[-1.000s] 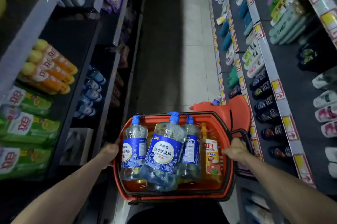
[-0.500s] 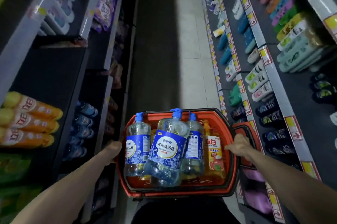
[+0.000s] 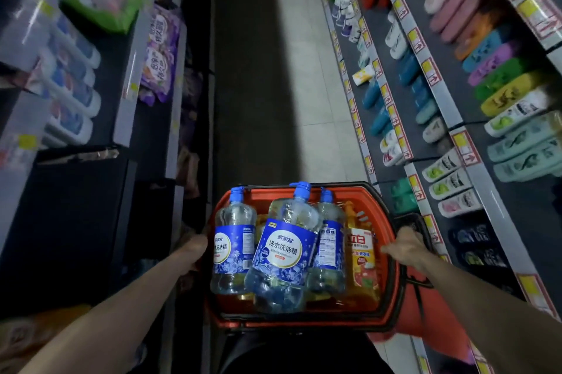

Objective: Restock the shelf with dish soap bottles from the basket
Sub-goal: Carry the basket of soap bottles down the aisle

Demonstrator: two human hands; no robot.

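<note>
Both my hands clamp the rim of the orange plastic shopping basket [image 3: 392, 291]: my left hand [image 3: 194, 252] wraps the left wall with its fingers curled out of sight round the outer side, and my right hand [image 3: 404, 249] closes over the right rim, just beside the black handle [image 3: 421, 224] folded down there. I carry the basket in front of me, above the dark aisle floor [image 3: 252, 99].

Inside the basket stand three clear dish soap bottles with blue caps and blue labels. The left clear bottle [image 3: 234, 252] is upright against the basket's left wall, close to my left hand. The middle clear bottle [image 3: 284, 252] tilts toward me and leans across the front of the others, its white oval label facing up. The right clear bottle [image 3: 330, 246] stands just behind and right of it, touching it. Against the basket's right wall, near my right hand, stands an orange dish soap bottle with a white and red label [image 3: 360, 255], touching the right clear bottle. More orange bottles show lower down between the clear ones, though I cannot tell how many.

Left of the basket runs a dark shelf [image 3: 76, 221] with white and blue bottles [image 3: 71, 93] higher up. Right of the basket, a shelf with yellow and red price tags [image 3: 465, 148] holds rows of coloured slippers [image 3: 511, 99].
</note>
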